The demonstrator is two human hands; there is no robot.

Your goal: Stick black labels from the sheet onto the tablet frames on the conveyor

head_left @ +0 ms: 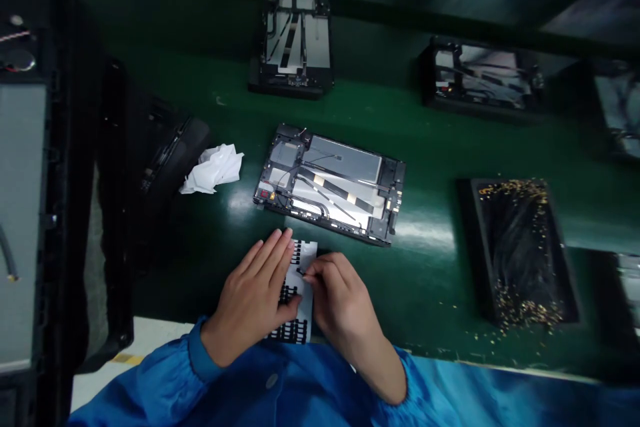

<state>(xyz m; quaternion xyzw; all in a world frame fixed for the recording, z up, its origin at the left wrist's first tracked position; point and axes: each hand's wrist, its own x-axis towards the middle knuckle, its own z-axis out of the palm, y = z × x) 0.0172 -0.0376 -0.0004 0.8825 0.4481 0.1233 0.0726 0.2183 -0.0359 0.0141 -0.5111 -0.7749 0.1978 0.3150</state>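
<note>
A white sheet point(306, 300) with rows of small black stickers lies on the green bench, close to the front edge. My left hand point(257, 290) rests flat across its left part, fingers stretched out and thumb apart, covering some of the rows. Above the sheet's right side, my right hand point(340, 293) pinches a small black sticker point(301, 271) between thumb and fingertips. Whether that piece still touches the sheet is hard to make out. Just beyond both hands lies an opened electronic device point(333, 183), its silver plate, black ribbon cables and boards exposed.
Similar opened devices stand farther back, one at the centre point(295, 40) and one at the right point(480, 77). A black tray point(520, 247) holds many tiny gold-coloured parts, with some scattered beside it. Crumpled white paper point(214, 168) lies left. A large dark unit point(65, 180) fills the left edge.
</note>
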